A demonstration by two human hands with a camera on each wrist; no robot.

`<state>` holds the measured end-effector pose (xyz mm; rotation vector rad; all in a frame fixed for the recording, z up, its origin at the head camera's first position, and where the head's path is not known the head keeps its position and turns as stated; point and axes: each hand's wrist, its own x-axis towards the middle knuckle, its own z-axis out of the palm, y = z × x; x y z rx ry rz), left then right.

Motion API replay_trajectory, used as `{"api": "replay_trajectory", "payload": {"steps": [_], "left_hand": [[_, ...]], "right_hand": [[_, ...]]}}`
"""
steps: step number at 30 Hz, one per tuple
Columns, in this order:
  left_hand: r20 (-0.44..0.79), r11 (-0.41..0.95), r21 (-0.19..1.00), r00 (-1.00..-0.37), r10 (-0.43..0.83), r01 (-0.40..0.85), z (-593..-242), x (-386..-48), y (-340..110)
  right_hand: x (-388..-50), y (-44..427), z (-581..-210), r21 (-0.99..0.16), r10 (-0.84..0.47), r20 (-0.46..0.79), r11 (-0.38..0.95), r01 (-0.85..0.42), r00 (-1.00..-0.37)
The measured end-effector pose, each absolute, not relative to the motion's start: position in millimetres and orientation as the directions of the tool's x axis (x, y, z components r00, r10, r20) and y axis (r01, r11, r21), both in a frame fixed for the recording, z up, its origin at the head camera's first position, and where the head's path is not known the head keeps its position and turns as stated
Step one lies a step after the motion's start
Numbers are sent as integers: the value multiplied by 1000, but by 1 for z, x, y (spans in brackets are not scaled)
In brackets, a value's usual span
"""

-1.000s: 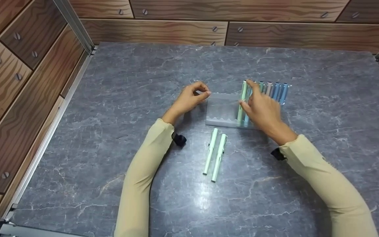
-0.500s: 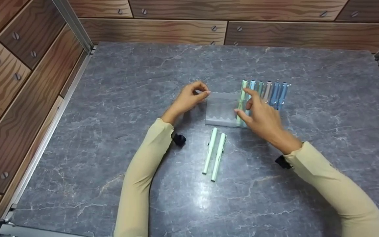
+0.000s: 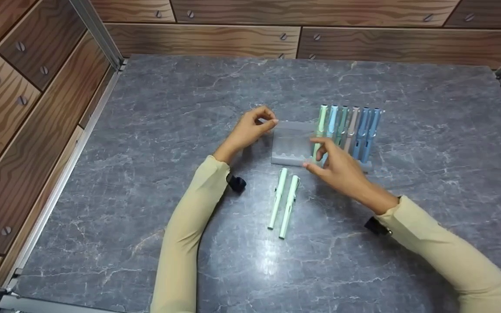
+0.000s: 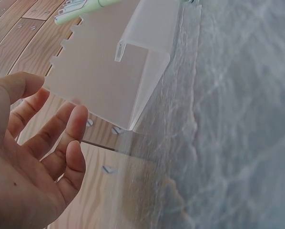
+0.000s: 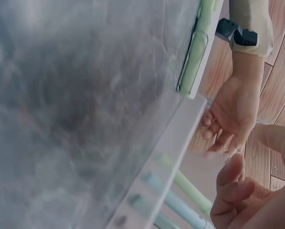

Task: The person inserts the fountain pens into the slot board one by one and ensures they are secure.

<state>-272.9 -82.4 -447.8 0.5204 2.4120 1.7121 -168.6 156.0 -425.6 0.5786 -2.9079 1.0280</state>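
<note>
A clear plastic pen stand (image 3: pixel 292 141) rests on the table, its notched left part showing bare. My left hand (image 3: pixel 250 128) pinches the stand's upper left corner between thumb and forefinger; in the left wrist view the other fingers of that hand (image 4: pixel 42 152) spread loosely behind the panel (image 4: pixel 99 67). Leaning in the right half are a light green pen (image 3: pixel 322 119), a light blue pen (image 3: pixel 332 121), a dark green one, a greyish-pink one and two blue ones. My right hand (image 3: pixel 342 171) hovers over their lower ends, fingers bent loosely, nothing held. It partly hides the stand's front lip.
Two pale green pens (image 3: pixel 278 198) lie side by side on the grey marbled table (image 3: pixel 124 217), just in front of the stand. Wood-patterned panels (image 3: pixel 202 41) border the back and left, with a metal post (image 3: pixel 98 32) at the back left corner.
My right hand has drawn down toward me from the tops of the racked pens, uncovering more of them. The left hand keeps its pinch on the corner. Both loose pens lie still.
</note>
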Motion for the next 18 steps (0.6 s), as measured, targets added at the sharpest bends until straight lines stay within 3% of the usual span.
{"api": "replay_trajectory", "payload": {"steps": [8,18], "left_hand": [[82,307,931,-933,350,197,-448,-273,-83],[89,292,935,-933,349,199,-448,-272,-83]], "right_hand": [[-168,158,-437,-772,-409,-73,601,-208,-910],[-164,158,-442,-787,-479,-174,593,-171,-861]]}}
